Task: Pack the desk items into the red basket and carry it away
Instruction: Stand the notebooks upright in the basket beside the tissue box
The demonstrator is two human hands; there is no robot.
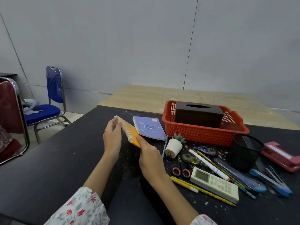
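The red basket [203,133] stands on the black desk [65,159] at the right and holds a dark brown tissue box [198,114]. An orange spiral notebook [129,133] is tilted up on its edge left of the basket. My right hand [150,157] grips its near corner. My left hand [112,137] touches its spiral side with fingers curled around the far end. A purple spiral notebook [150,129] lies flat beside it, touching the orange one.
Loose items lie right of my hands: a small potted plant [175,146], red-handled scissors [181,171], a white remote [214,182], pencils, pens, tape rolls, a black mesh cup [245,151], a pink hole punch [282,155]. Two chairs stand at the left.
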